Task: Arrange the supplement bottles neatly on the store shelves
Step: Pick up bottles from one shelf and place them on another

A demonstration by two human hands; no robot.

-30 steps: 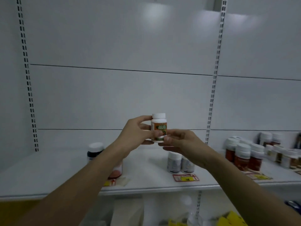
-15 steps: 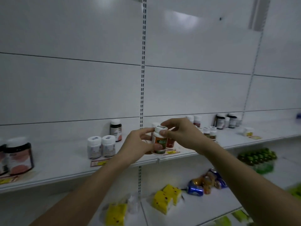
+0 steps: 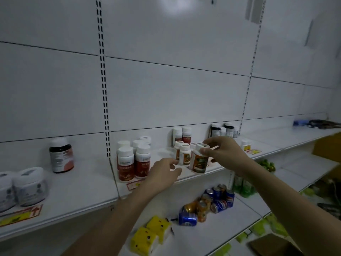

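Note:
My right hand [image 3: 224, 151] grips the white cap of a small supplement bottle with an orange-green label [image 3: 199, 160], holding it tilted just above the front of the white shelf [image 3: 77, 189]. Two matching small bottles [image 3: 184, 154] stand right behind it. My left hand [image 3: 164, 172] hovers a little left of the held bottle, fingers loosely curled and holding nothing. Several red-labelled bottles [image 3: 133, 159] stand to the left of my left hand.
A dark jar [image 3: 61, 155] and two grey-white jars [image 3: 27, 185] sit further left on the shelf. More bottles [image 3: 223, 130] stand at the back right. Price tags [image 3: 20, 214] lie along the shelf edge. Below are drink cans [image 3: 208, 204] and yellow packs [image 3: 151, 233].
The view has swung right along the shelf. My left hand has let go of the bottle and dropped away; my right hand has carried it by the cap down toward the matching small bottles.

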